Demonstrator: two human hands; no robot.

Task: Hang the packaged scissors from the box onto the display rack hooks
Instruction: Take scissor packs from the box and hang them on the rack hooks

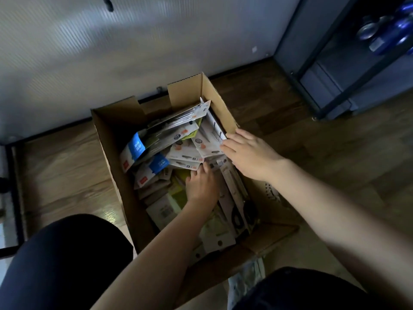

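Wood floor, dim. Cardboard box (107, 139) holds packaged scissors (185, 151) in a heap. Left hand (202, 186) digs in, fingertips on a pack; right hand (248, 153) rests flat, fingers straight. Picking step; next needs one pack gripped and lifted.

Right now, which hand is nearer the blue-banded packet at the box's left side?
Left. The left hand lies among packets mid-box, right of the blue-banded packet. The right hand is farther right, by the box wall.

The box (105, 139) was plain brown cardboard. The packaged scissors (185, 151) were mostly white, some with blue bands (136, 147) or orange spots.
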